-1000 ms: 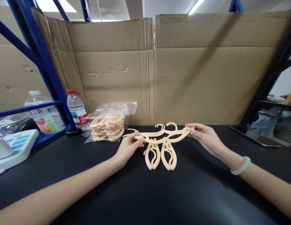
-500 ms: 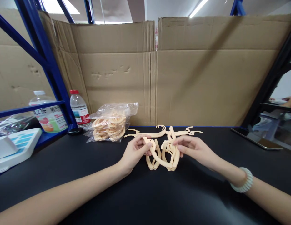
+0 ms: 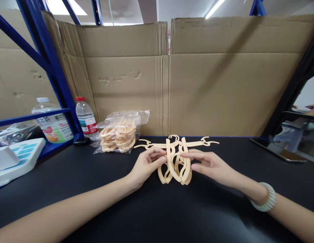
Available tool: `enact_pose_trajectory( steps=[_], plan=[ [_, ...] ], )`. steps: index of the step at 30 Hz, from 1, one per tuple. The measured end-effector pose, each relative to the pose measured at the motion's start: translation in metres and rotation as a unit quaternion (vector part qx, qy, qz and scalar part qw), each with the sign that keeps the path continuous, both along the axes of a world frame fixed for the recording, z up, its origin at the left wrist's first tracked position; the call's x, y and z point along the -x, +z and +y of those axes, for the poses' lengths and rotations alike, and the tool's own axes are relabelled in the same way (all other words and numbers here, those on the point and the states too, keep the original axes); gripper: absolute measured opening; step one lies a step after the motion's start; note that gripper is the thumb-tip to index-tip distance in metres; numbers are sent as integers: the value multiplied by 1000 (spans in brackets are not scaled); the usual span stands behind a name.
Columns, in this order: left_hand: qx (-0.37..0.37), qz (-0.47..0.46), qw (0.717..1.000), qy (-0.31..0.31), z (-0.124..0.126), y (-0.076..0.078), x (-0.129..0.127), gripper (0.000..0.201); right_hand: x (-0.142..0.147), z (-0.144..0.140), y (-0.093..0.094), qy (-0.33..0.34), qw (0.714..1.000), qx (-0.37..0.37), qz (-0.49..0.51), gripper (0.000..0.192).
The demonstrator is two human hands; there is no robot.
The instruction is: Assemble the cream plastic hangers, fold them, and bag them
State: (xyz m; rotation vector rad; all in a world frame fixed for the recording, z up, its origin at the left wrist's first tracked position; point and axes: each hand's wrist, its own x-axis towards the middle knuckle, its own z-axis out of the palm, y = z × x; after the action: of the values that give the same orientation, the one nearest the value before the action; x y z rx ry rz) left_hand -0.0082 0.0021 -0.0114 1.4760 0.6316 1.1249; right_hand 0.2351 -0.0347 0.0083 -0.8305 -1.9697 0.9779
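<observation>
Both hands meet over the middle of the black desk, toward its back edge. The left hand and the right hand together pinch a cream plastic hanger bent into a narrow U, its 2 arms pointing at the back edge and its curve toward the near edge. The left fingers close on the U's left arm, the right fingers on its right arm, so each hand holds the hanger rather than lying open. The U lies on top of 2 folded hangers that rest flat on the desk. Just behind them, near the back edge, flat hangers lie spread out sideways. A white bead bracelet sits on the right wrist.

Toward the back left of the desk lies a clear bag of more cream hangers, and beside it a bottle with a red cap stands upright. Cardboard walls off the back edge, and a blue rack rises at the left
</observation>
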Motion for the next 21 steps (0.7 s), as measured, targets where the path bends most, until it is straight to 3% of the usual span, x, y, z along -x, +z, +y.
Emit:
enact_pose_trajectory(
  steps=[9,18,21],
  plan=[
    [-44,28,996,-76,-6,4,-2,31,1,0,0,-16,1000,-8,11,41],
    [-45,78,990,-105,-8,4,-1,36,4,-6,-2,79,995,47,36,47],
    [-35,65,993,-97,-7,4,-1,36,2,-5,-1,83,995,46,40,47]
  ],
)
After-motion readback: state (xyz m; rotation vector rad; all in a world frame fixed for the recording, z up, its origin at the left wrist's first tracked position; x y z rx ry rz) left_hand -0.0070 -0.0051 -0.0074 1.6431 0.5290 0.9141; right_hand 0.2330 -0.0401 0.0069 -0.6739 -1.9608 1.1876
